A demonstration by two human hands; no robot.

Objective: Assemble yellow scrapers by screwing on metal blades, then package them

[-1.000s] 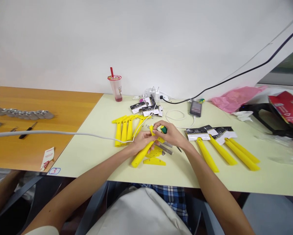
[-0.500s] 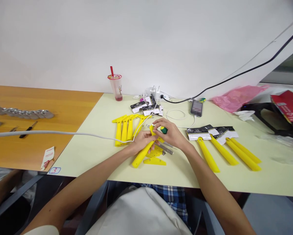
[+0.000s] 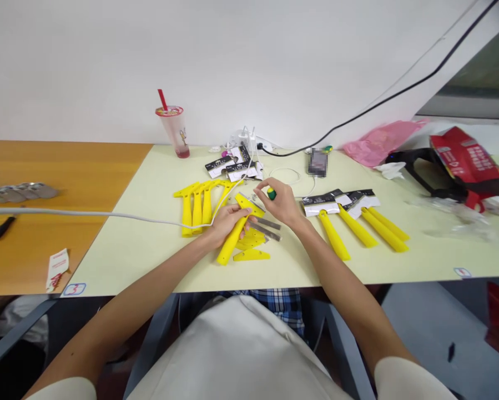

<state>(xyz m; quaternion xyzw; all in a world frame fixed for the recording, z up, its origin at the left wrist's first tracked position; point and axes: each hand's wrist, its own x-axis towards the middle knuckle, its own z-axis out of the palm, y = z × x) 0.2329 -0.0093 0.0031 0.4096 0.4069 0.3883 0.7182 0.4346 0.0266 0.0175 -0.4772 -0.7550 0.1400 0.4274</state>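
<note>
My left hand (image 3: 225, 225) is closed around a yellow plastic scraper (image 3: 231, 244), its wide head pointing away from me and its handle slanting toward me. Just right of the scraper head is my right hand (image 3: 283, 205), thumb and forefinger pinched near it. A green and yellow screwdriver handle (image 3: 271, 193) is tucked in its curled fingers; the rest of the tool is hidden. Anything tiny at the fingertips is too small to make out. Below the hands lie flat yellow plastic pieces (image 3: 251, 255) and thin metal blades (image 3: 268, 227).
Several yellow scrapers (image 3: 196, 208) lie left of my hands; carded ones (image 3: 334, 236) lie right. Behind are black-and-white cards (image 3: 241, 169), a power strip (image 3: 247, 139), a phone (image 3: 318, 162) and a drink cup (image 3: 175, 133). A white cable (image 3: 107, 213) crosses at left.
My right hand has drawn slightly away from the scraper head, leaving more of it visible. The scraper stays in my left hand. The whole view has shifted with my head.
</note>
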